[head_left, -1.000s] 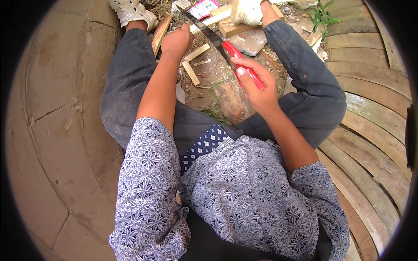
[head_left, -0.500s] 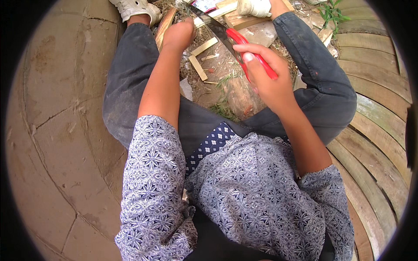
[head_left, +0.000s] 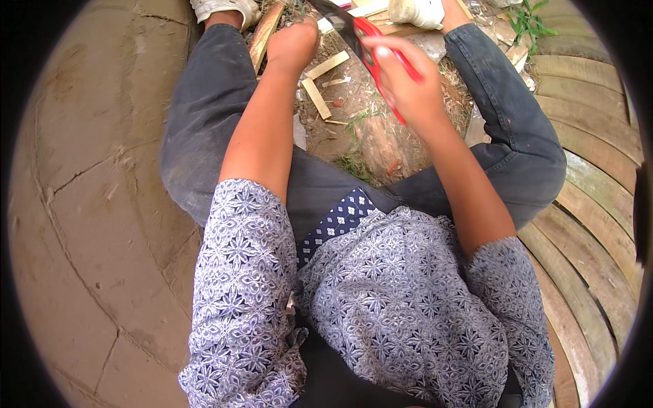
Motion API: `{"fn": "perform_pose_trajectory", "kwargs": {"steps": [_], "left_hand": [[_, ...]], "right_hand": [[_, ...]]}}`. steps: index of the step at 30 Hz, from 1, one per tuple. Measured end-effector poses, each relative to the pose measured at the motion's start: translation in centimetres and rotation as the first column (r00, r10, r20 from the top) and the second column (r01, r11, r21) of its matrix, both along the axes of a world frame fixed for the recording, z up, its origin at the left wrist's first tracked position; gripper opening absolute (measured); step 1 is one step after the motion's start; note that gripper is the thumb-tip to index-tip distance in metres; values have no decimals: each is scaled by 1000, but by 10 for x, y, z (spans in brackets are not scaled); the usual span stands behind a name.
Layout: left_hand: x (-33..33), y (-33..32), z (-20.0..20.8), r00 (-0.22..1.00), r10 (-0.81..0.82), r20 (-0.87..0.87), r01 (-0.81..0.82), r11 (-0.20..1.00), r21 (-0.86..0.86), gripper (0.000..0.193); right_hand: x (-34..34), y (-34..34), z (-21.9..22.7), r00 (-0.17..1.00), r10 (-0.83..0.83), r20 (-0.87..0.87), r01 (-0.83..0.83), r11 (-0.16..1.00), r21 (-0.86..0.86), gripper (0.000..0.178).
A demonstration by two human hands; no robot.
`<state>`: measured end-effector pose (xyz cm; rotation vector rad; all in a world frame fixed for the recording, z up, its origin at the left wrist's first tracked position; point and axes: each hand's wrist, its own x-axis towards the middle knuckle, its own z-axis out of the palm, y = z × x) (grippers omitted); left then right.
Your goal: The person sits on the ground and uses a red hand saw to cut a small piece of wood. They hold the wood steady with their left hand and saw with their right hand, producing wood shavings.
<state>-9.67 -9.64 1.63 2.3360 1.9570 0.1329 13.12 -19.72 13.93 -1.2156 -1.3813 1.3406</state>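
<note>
My right hand (head_left: 411, 81) is closed around the red handle of a hand saw (head_left: 341, 26). The dark blade slants up and left, and its tip runs out at the top edge. My left hand (head_left: 292, 46) is a fist just left of the blade. A pale wooden strip (head_left: 325, 26) comes out beside its thumb side and passes behind the saw; the fingers' grip on it is mostly hidden. Below the blade, two short cut wooden pieces (head_left: 315, 98) lie on the dirt, nearly meeting at a corner.
A wooden plank (head_left: 264, 37) lies beside my left foot. My feet wear white shoes (head_left: 416, 12). Between my legs are a flat log (head_left: 391, 146) and scattered chips. Wooden slats (head_left: 592, 146) curve along the right, cracked grey-brown ground (head_left: 102, 170) on the left. A green plant (head_left: 527, 26) grows at upper right.
My right hand and the saw have moved up and slightly left in the picture. My left hand sits a little higher and further right, while the whole view has shifted slightly.
</note>
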Motion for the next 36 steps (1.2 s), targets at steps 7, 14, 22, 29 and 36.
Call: {"fn": "perform_pose_trajectory", "kwargs": {"steps": [7, 14, 22, 29, 36], "left_hand": [[-12, -11, 6, 998, 3, -56, -4, 1000, -10, 15], [-10, -8, 4, 1000, 2, -18, -2, 1000, 15, 14], [-9, 0, 11, 1000, -6, -30, 4, 999, -39, 17], [-12, -9, 11, 998, -22, -59, 21, 999, -27, 18], [-2, 0, 5, 1000, -11, 16, 11, 1000, -5, 16]], "right_hand": [[20, -42, 4, 997, 49, 62, -52, 997, 48, 20], [30, -58, 38, 984, 54, 170, -66, 996, 66, 19], [-4, -16, 1, 995, 24, 100, -35, 994, 104, 16], [70, -113, 64, 989, 51, 142, -24, 982, -187, 20], [7, -7, 24, 989, 10, 148, -14, 999, 30, 21]]}}
